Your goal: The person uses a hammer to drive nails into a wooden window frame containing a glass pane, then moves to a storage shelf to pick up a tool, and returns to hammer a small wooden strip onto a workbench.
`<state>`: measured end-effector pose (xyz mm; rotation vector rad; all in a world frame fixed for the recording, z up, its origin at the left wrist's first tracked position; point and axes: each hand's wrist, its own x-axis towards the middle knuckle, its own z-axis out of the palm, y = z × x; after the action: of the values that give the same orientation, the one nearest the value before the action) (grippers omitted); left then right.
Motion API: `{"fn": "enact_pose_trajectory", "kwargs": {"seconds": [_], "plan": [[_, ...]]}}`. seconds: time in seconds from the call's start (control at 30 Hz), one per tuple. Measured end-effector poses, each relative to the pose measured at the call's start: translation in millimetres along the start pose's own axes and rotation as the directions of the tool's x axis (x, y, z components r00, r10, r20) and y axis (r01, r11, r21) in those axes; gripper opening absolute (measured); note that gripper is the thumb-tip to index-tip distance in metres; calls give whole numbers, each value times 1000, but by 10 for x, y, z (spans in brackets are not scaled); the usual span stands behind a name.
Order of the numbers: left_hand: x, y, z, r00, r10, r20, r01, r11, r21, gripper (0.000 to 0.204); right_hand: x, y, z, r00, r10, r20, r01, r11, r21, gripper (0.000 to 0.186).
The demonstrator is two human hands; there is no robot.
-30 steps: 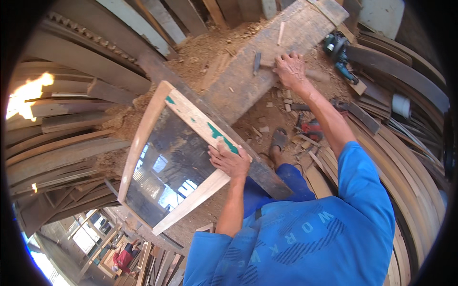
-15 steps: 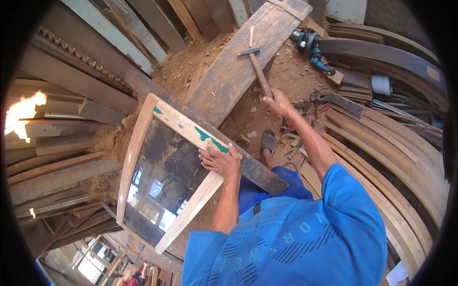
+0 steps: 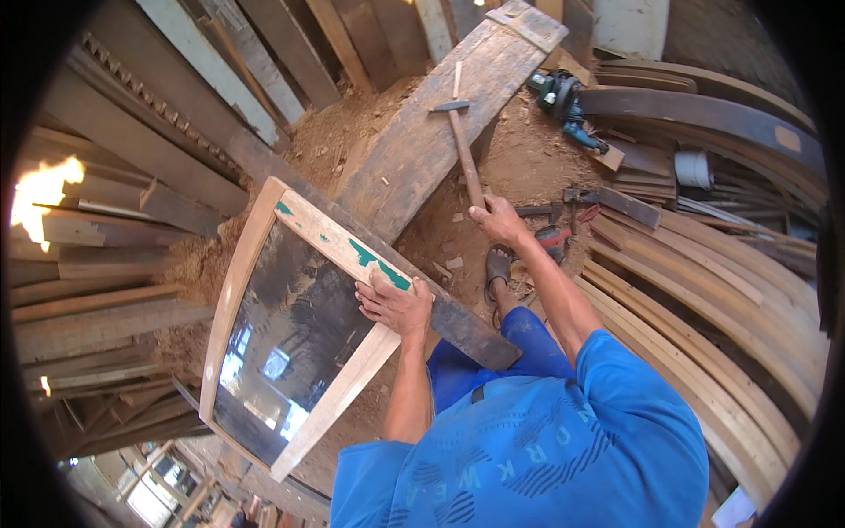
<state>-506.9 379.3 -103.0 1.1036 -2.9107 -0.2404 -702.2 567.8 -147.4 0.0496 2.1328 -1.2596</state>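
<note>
A wooden frame (image 3: 255, 231) with a dark glass pane (image 3: 295, 321) stands tilted in front of me; green paint patches mark its upper rail. My left hand (image 3: 396, 304) grips that rail near the corner where the pale side piece (image 3: 339, 398) meets it. In my right hand (image 3: 498, 220) is a hammer (image 3: 465, 154), held by the end of its wooden handle. The hammer's metal head is over the long plank bench (image 3: 414, 145), close to a thin wood strip (image 3: 457, 79). Whether the head touches the bench I cannot tell.
A dark beam (image 3: 466, 333) runs behind the frame's rail. A teal power tool (image 3: 563, 99) lies on the ground right of the bench. Curved boards (image 3: 704, 326) are stacked at the right, more boards (image 3: 114, 321) at the left. A red and grey tool (image 3: 553, 239) lies near my sandalled foot (image 3: 498, 267).
My right hand and the hammer have come slightly left and nearer. The whole view has shifted a little. My left hand keeps its place on the frame.
</note>
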Motion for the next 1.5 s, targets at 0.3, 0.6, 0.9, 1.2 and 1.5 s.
{"fn": "enact_pose_trajectory", "kwargs": {"seconds": [0.3,0.6,0.9,1.2,1.5], "plan": [[37,6,25,997,14,70,-17,999,36,96,611,2018,691,984,160,-76,-164,985,-50,41],[116,-20,79,989,27,145,-23,999,-30,94,1365,2237,2287,794,104,599,311,778,-547,41],[-2,-30,37,957,-150,249,166,985,-45,108,1975,2899,3549,777,160,608,404,615,-677,35],[-188,-210,225,964,-159,215,191,972,-139,106,2078,3225,3832,763,193,617,400,608,-686,30],[-36,-229,236,968,-129,214,155,982,-108,104,2172,3297,3632,781,187,596,365,638,-678,24]]}}
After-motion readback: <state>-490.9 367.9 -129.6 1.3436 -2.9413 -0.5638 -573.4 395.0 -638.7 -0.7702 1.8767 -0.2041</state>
